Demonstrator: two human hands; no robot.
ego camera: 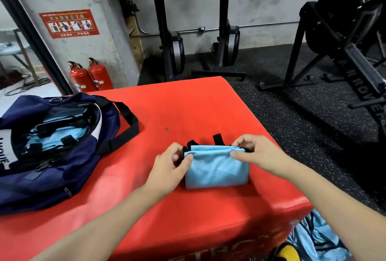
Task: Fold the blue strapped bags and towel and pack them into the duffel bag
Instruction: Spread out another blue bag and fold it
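A light blue bag with black straps [216,167] lies folded into a small rectangle on the red padded box [188,110]. My left hand [170,166] pinches its upper left corner. At the upper right corner my right hand [253,152] pinches the top edge. Two black strap ends stick out behind the fold. The navy duffel bag [50,156] lies open at the left of the box, with several folded blue strapped bags [56,133] inside it.
More blue strapped bags [315,237] lie in a heap on the floor at the lower right beside the box. Two red fire extinguishers [89,76] stand behind the box at the left. Black gym machines [344,52] stand on the rubber floor behind and to the right.
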